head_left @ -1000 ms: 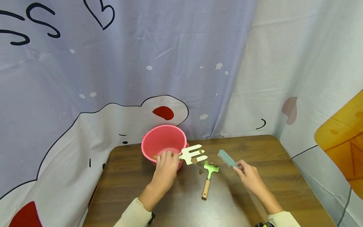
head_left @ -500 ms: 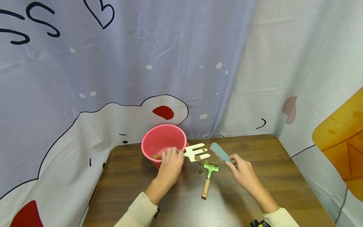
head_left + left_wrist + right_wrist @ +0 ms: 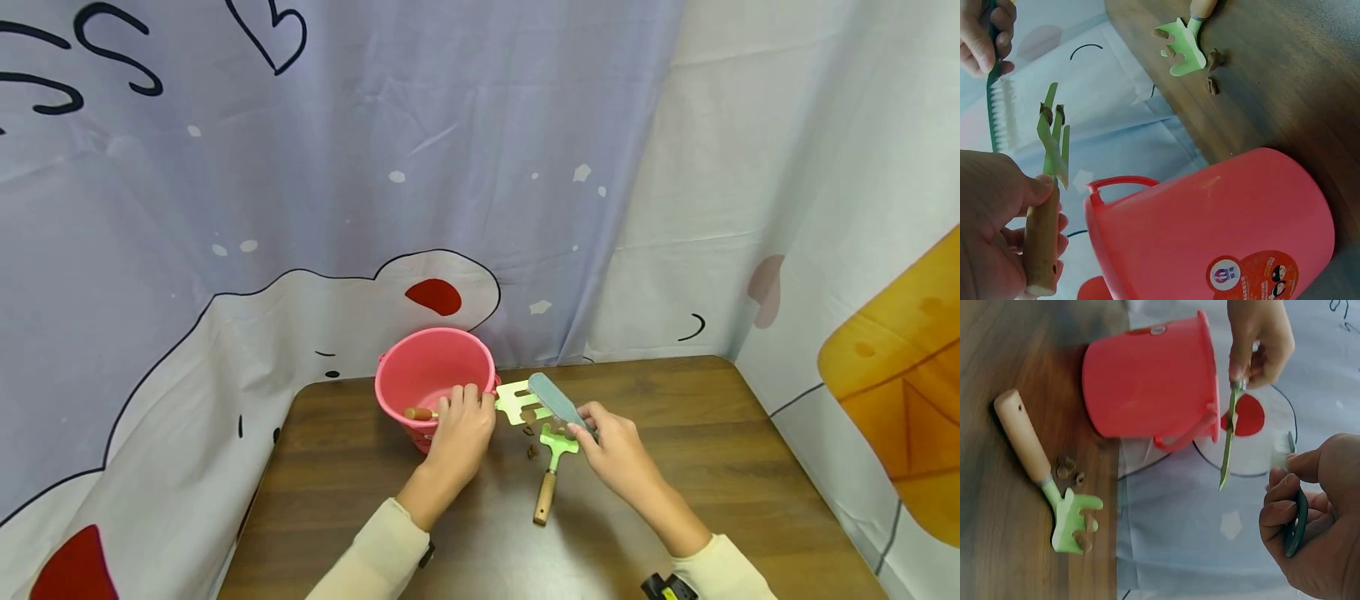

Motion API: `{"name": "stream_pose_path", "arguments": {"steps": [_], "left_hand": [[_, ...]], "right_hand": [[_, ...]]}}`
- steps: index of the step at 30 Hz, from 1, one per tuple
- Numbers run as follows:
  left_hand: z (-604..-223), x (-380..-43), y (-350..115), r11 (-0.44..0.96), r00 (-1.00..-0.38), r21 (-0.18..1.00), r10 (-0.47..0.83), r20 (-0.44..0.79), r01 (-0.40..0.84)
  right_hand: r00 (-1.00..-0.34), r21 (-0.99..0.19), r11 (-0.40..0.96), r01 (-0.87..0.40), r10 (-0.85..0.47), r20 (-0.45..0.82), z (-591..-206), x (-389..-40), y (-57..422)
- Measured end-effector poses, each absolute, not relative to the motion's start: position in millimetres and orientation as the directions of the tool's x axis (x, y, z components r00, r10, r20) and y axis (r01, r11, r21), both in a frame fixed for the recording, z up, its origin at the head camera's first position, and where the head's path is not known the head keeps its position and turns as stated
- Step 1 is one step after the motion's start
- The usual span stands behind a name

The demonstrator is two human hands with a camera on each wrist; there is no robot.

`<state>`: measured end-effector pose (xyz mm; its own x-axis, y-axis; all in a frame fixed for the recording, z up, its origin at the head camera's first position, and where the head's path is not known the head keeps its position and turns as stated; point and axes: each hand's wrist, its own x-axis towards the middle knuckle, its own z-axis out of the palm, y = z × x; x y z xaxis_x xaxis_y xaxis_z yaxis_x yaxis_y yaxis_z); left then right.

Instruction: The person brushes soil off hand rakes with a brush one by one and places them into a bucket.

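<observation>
Head view: our left hand curls round the garden fork, tines just past the pink bucket's rim; our right hand grips the brush. We should probably steady the fork, stroking lightly.

We count one pink bucket, one garden fork with three tines, one small rake, one brush and one desk. We see two brown pieces on the fork, two loose pieces and two pieces at the rake's teeth, plus two grips.
</observation>
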<state>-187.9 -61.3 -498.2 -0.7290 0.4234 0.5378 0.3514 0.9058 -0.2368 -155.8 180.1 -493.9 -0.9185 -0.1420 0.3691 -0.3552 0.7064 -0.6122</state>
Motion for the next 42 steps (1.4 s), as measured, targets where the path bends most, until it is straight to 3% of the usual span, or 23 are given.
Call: {"name": "stream_pose_path", "arguments": {"steps": [13,23,42], "left_hand": [[-500,-190,-48,0.917,-0.739,-0.251,0.399,0.543,0.31],[-501,-189,-42,0.918,-0.714,-0.264,0.395,0.578,0.295],[-499,-188,-45,0.928,-0.725,-0.25,0.373,0.578,0.277]], "right_hand": [[-0.915,-0.597,0.719,-0.356,-0.139,0.378,-507,-160,150],[-0.883,-0.495,0.78,-0.383,-0.152,0.444,-513,-163,153],[-0.854,-0.462,0.797,-0.39,-0.125,0.505,-523,-174,172]]}}
